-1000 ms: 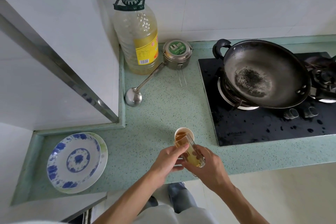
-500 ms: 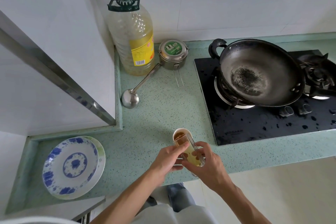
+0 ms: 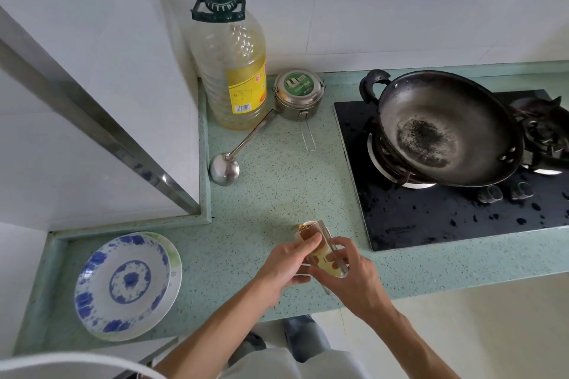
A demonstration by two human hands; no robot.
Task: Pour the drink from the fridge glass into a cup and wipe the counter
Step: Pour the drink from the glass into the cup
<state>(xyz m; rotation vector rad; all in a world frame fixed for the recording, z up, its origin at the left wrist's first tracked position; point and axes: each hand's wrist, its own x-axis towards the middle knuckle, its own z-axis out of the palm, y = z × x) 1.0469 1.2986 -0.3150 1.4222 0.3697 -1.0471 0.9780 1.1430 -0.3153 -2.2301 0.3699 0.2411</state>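
A small cup (image 3: 304, 232) stands on the green speckled counter (image 3: 277, 194) near its front edge, brown drink showing inside. My left hand (image 3: 284, 264) wraps around the cup's near side. My right hand (image 3: 351, 277) grips a clear glass (image 3: 328, 255), tilted steeply so its mouth lies over the cup's rim. A little pale yellow drink sits in the glass, near its base. My fingers hide most of the cup's wall.
A blue-patterned plate (image 3: 126, 283) lies at the left. A big oil bottle (image 3: 229, 64), a round metal tin (image 3: 298, 94) and a steel ladle (image 3: 224, 168) stand at the back. A wok (image 3: 446, 126) sits on the black stove (image 3: 431, 212) to the right.
The glass has tipped further over the cup and holds less drink. Both hands stay in the same place at the counter's front edge.
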